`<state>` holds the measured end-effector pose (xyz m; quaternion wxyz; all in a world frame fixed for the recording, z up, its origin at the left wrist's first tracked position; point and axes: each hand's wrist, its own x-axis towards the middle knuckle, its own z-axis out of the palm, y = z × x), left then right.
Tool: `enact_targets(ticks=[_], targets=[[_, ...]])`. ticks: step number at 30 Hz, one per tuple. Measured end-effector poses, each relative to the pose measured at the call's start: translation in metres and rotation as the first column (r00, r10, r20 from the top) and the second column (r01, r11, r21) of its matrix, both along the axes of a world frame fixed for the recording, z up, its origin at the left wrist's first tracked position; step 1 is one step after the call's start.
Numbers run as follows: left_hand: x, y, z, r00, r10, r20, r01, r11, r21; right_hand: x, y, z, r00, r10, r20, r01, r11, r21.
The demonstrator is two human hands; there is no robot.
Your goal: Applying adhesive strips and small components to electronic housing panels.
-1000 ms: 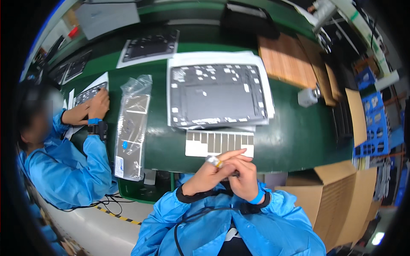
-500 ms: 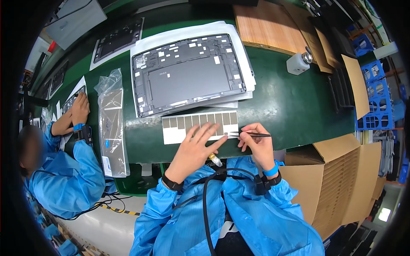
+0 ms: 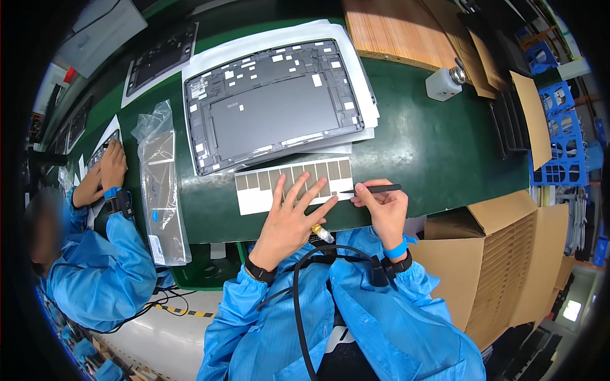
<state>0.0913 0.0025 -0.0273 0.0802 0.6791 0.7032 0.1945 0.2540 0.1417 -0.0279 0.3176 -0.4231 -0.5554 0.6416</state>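
Observation:
A white sheet (image 3: pixel 254 204) with rows of grey-brown rectangular stickers lies near the table's front edge. My left hand (image 3: pixel 289 219) lies flat across it, fingers spread, covering part of the stickers. Dark tweezers (image 3: pixel 383 188) are pinched in my right hand (image 3: pixel 387 209), by the sheet's right end. Their tip points left, over the sheet's right part next to my left index fingertip; whether it grips anything is too small to tell. Beyond the sheet, a dark grey flat panel (image 3: pixel 273 114) with many small white pieces rests on white sheets.
To the left lies a clear plastic bag (image 3: pixel 159 197) holding grey-brown sheets. A white bottle (image 3: pixel 440 86) with a metal top stands at the back right, beside a wooden board (image 3: pixel 400 35). An open cardboard box (image 3: pixel 457 273) sits at right. A co-worker's hands (image 3: pixel 113 165) work at far left.
My left fingers have stretched out straighter on the sheet. My right fingers have closed in more around the tweezers, which have tilted a little. The whole view has shifted slightly.

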Motion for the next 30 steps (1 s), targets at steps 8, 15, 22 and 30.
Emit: enact_targets(ticks=[8, 15, 22, 30], targets=[[0.0005, 0.0005, -0.0033, 1.0, 0.002, 0.014, -0.002, 1.0, 0.009, -0.0068, -0.0036, -0.0027, 0.999, -0.025, 0.048, 0.025, 1.0, -0.011], [-0.0012, 0.0006, -0.0007, 1.0, 0.01, 0.018, -0.01, 1.0, -0.001, -0.0076, -0.0051, -0.0049, 0.998, -0.046, 0.051, 0.046, 0.999, -0.008], [-0.0005, 0.0, -0.0012, 1.0, 0.01, 0.01, -0.01, 1.0, 0.002, -0.0069, -0.0076, -0.008, 0.999, -0.036, 0.026, 0.036, 0.999, 0.001], [0.0, -0.002, 0.0042, 0.999, 0.017, 0.03, -0.017, 1.0, -0.001, -0.0051, -0.0056, -0.001, 0.999, -0.021, 0.043, 0.021, 1.0, 0.011]])
